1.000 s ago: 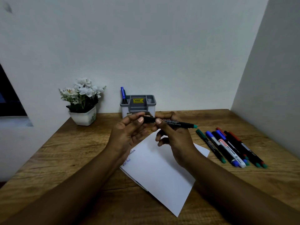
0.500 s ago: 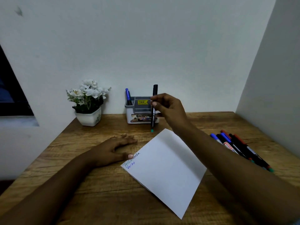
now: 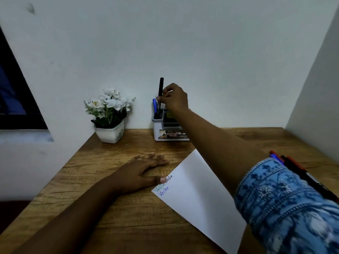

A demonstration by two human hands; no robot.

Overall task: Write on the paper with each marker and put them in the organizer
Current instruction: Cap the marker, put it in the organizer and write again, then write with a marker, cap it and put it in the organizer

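My right hand [image 3: 174, 98] pinches a black marker [image 3: 160, 88] held upright, its lower end inside the left compartment of the grey organizer [image 3: 165, 131] at the back of the table. A blue marker [image 3: 154, 105] stands in that same compartment. The white paper [image 3: 198, 197] lies tilted on the wood, with three short written words near its left corner. My left hand [image 3: 139, 173] rests flat on the table, its thumb touching that corner. More markers [image 3: 293, 165] lie at the right, mostly hidden behind my blue patterned sleeve.
A white pot of white flowers [image 3: 110, 114] stands left of the organizer by the wall. Walls close the table at the back and right. A dark window opening sits at the far left. The wooden tabletop [image 3: 91, 180] runs to the left edge.
My right hand carried the black marker from in front of the organizer up and over it, lowering its tip into the left compartment. My left hand stayed flat at the paper's corner.
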